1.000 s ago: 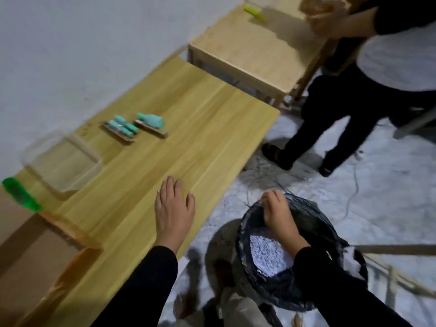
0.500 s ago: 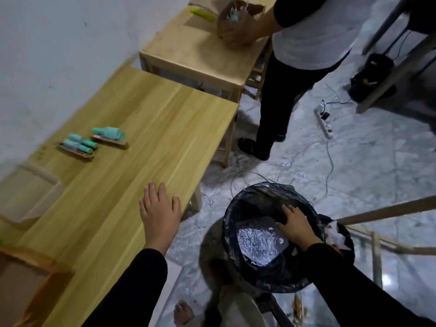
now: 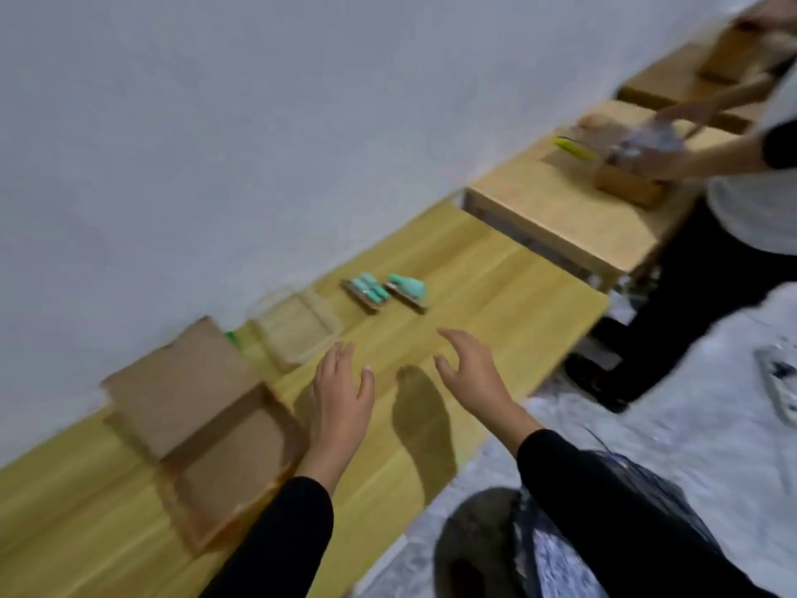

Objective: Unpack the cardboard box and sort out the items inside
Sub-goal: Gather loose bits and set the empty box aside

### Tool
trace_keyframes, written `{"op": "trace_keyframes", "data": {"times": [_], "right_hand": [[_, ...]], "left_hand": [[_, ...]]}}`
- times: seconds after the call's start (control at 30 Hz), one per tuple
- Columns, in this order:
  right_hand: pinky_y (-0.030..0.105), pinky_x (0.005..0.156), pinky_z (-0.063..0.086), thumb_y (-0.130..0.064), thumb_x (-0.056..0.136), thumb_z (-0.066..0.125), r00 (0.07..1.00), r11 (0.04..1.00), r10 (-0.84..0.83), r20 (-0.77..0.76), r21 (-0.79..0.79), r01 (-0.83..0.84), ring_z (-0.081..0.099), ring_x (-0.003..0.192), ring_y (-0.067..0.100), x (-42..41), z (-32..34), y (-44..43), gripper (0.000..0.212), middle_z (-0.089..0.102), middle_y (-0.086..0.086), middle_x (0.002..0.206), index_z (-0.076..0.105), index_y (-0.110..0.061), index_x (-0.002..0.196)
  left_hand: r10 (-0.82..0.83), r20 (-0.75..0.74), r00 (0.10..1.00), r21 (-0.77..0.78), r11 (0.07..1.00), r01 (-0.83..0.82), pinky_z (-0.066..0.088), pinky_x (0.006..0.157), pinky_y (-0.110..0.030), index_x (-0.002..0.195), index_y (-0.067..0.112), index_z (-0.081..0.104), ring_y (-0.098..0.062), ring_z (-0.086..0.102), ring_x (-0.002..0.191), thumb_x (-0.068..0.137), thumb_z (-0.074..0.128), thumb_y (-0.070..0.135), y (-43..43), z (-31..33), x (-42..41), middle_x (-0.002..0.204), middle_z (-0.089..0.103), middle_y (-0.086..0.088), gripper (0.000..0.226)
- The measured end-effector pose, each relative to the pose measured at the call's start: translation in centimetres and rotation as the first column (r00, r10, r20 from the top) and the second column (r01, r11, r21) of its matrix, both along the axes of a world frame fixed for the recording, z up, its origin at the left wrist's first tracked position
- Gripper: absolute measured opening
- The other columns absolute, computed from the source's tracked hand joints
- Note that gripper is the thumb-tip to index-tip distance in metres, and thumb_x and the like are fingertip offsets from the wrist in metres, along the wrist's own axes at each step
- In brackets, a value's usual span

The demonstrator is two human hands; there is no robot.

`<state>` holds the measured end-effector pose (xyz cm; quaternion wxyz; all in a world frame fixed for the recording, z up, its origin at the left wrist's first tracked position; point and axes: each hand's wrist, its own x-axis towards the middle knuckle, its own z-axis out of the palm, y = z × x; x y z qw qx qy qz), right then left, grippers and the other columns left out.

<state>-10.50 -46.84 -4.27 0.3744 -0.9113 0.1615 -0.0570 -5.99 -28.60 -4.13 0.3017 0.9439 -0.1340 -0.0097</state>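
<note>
An open cardboard box (image 3: 202, 420) lies on the wooden table (image 3: 496, 304) at the left, its flaps spread. My left hand (image 3: 340, 392) hovers just right of the box with fingers apart and nothing in it. My right hand (image 3: 472, 369) is over the table's front edge, also empty with fingers spread. Two packs of teal items on card backing (image 3: 386, 289) lie farther along the table near the wall. A clear plastic container (image 3: 297, 328) stands between the box and the packs. The view is blurred.
A bin lined with a black bag (image 3: 573, 533) stands on the floor under my right arm. Another person (image 3: 733, 217) works at a second wooden table (image 3: 560, 209) at the far right, handling a small cardboard box (image 3: 629, 183). A green object (image 3: 230, 336) shows behind my box.
My right hand has come out of the black bin and risen over the table. My left hand has lifted off the tabletop. The view has swung left, bringing the cardboard box into sight.
</note>
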Motion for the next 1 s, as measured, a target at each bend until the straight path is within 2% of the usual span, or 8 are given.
{"op": "trace_keyframes", "data": {"times": [0.2, 0.33, 0.43, 0.5, 0.6, 0.7, 0.83, 1.0], "right_hand": [[0.033, 0.103, 0.040, -0.020, 0.092, 0.051, 0.924, 0.919, 0.370, -0.098, 0.188, -0.348, 0.049, 0.124, 0.022, 5.2, -1.1, 13.8, 0.045, 0.051, 0.010, 0.137, 0.042, -0.013, 0.136], [0.035, 0.105, 0.039, -0.022, 0.094, 0.049, 0.887, 0.897, 0.421, -0.192, 0.236, -0.375, 0.046, 0.127, 0.024, 5.6, -3.2, 17.8, 0.048, 0.047, 0.007, 0.141, 0.037, -0.015, 0.140], [0.034, 0.102, 0.045, -0.014, 0.092, 0.050, 0.901, 0.908, 0.399, -0.172, 0.213, -0.361, 0.053, 0.120, 0.021, 5.3, -3.9, 18.5, 0.044, 0.055, 0.004, 0.135, 0.044, -0.018, 0.136], [0.037, 0.095, 0.051, -0.014, 0.091, 0.050, 0.912, 0.915, 0.381, -0.149, 0.199, -0.350, 0.059, 0.112, 0.020, 5.1, -3.5, 18.0, 0.044, 0.059, 0.002, 0.130, 0.047, -0.021, 0.134], [0.043, 0.083, 0.057, -0.018, 0.090, 0.053, 0.943, 0.926, 0.326, -0.057, 0.221, -0.307, 0.062, 0.101, 0.017, 4.9, -1.7, 15.4, 0.043, 0.062, -0.002, 0.124, 0.049, -0.026, 0.132], [0.043, 0.081, 0.057, -0.020, 0.087, 0.056, 0.976, 0.952, 0.212, 0.046, 0.217, -0.217, 0.063, 0.098, 0.015, 4.4, 0.6, 10.9, 0.043, 0.065, -0.004, 0.119, 0.052, -0.029, 0.129], [0.042, 0.080, 0.057, -0.018, 0.086, 0.058, 0.991, 0.976, -0.034, 0.130, 0.216, 0.006, 0.064, 0.093, 0.016, 1.3, 2.7, 2.6, 0.040, 0.066, -0.001, 0.115, 0.057, -0.024, 0.126], [0.026, 0.076, 0.054, -0.016, 0.086, 0.057, 0.919, 0.928, -0.359, 0.160, 0.169, 0.333, 0.063, 0.090, 0.010, -7.4, 3.0, -8.2, 0.038, 0.067, -0.003, 0.110, 0.059, -0.023, 0.123]], "left_hand": [[0.500, -0.009, 0.866, -0.105, 0.861, -0.498, 0.033, 0.106, -0.041, 0.136, 0.004, 0.039, -0.033, 0.036, 0.131, 0.095, 0.046, 0.025, 13.5, 0.4, -1.6, 0.141, 0.039, -0.018, 0.047], [0.676, -0.292, 0.677, -0.127, 0.674, -0.728, 0.030, 0.106, -0.038, 0.146, 0.009, 0.021, -0.031, 0.028, 0.138, 0.098, 0.038, 0.029, 17.8, 0.3, -4.2, 0.153, 0.023, -0.013, 0.055], [0.569, -0.424, 0.705, -0.210, 0.696, -0.687, 0.043, 0.094, -0.029, 0.148, 0.015, 0.021, -0.030, 0.042, 0.129, 0.100, 0.031, 0.028, 18.1, 0.3, -5.4, 0.151, 0.032, -0.008, 0.050], [0.558, -0.428, 0.711, -0.262, 0.676, -0.689, 0.043, 0.060, -0.004, 0.146, 0.015, 0.026, -0.020, 0.058, 0.096, 0.101, 0.030, 0.022, 17.5, 0.4, -5.4, 0.140, 0.047, -0.009, 0.046], [0.574, -0.401, 0.713, -0.322, 0.641, -0.697, 0.033, 0.040, -0.010, 0.145, 0.019, 0.027, -0.006, 0.033, 0.053, 0.101, 0.031, 0.018, 15.9, 1.2, -4.2, 0.080, 0.057, -0.001, 0.044], [0.485, -0.381, 0.787, -0.417, 0.670, -0.614, 0.028, 0.048, -0.032, 0.144, 0.030, 0.029, -0.019, 0.031, 0.051, 0.100, 0.033, 0.029, 12.9, 0.5, -1.9, 0.063, 0.041, -0.007, 0.044], [0.304, -0.272, 0.913, -0.505, 0.762, -0.404, 0.031, 0.050, -0.025, 0.138, 0.033, 0.040, -0.006, 0.038, 0.053, 0.099, 0.038, 0.032, 5.0, 1.8, -0.1, 0.069, 0.049, 0.016, 0.040], [-0.141, -0.301, 0.943, -0.613, 0.786, -0.078, 0.042, 0.100, -0.027, 0.138, 0.020, 0.043, -0.008, 0.045, 0.125, 0.098, 0.043, 0.021, -7.3, 2.6, -1.8, 0.138, 0.050, 0.005, 0.040]]}}
